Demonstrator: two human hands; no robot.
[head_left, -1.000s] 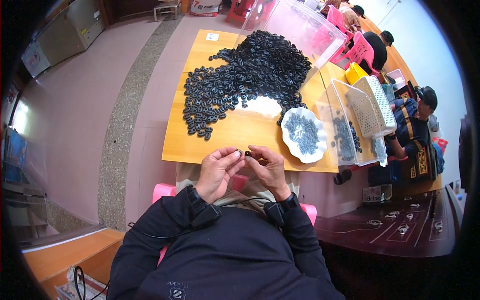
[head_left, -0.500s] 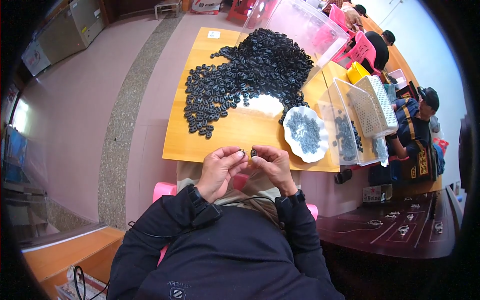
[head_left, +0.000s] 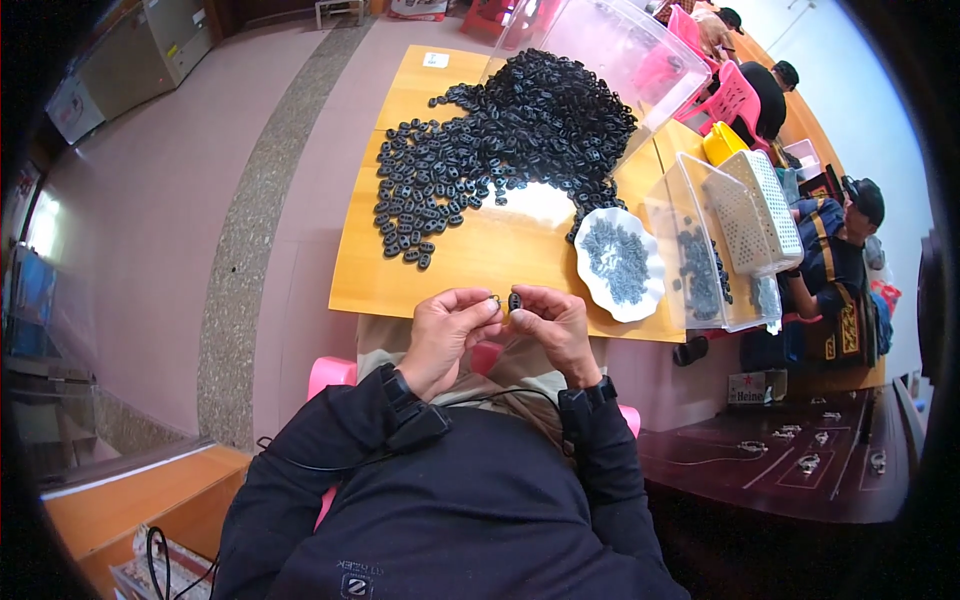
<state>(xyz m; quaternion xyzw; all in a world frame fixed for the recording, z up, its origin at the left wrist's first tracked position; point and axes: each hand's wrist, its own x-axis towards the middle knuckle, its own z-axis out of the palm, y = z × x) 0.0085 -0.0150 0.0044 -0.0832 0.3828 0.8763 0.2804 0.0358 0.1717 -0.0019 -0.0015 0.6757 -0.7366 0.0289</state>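
Observation:
My left hand (head_left: 447, 335) is closed, thumb and forefinger pinching a tiny piece (head_left: 495, 299) too small to name. In my right hand (head_left: 556, 328) a black oval piece with two slots (head_left: 515, 301) is pinched upright between thumb and forefinger. The hands face each other, slightly apart, in front of the near edge of the wooden table (head_left: 440, 285). A big heap of the same black two-slotted pieces (head_left: 550, 115) covers the far part of the table. Right of my hands stands a scalloped white plate (head_left: 645, 309) with many small grey translucent pieces (head_left: 618, 262) in it.
A clear box (head_left: 668, 195) at the table's right holds black and grey pieces, next to a white perforated basket (head_left: 765, 212) and a yellow container (head_left: 722, 145). Behind the heap lies a large clear tub (head_left: 655, 60). A person (head_left: 830, 235) sits at the right; others sit farther back.
The view has shifted slightly, moving the table's contents a little in the picture. Both hands keep their pinches and stay close together, with hardly any movement.

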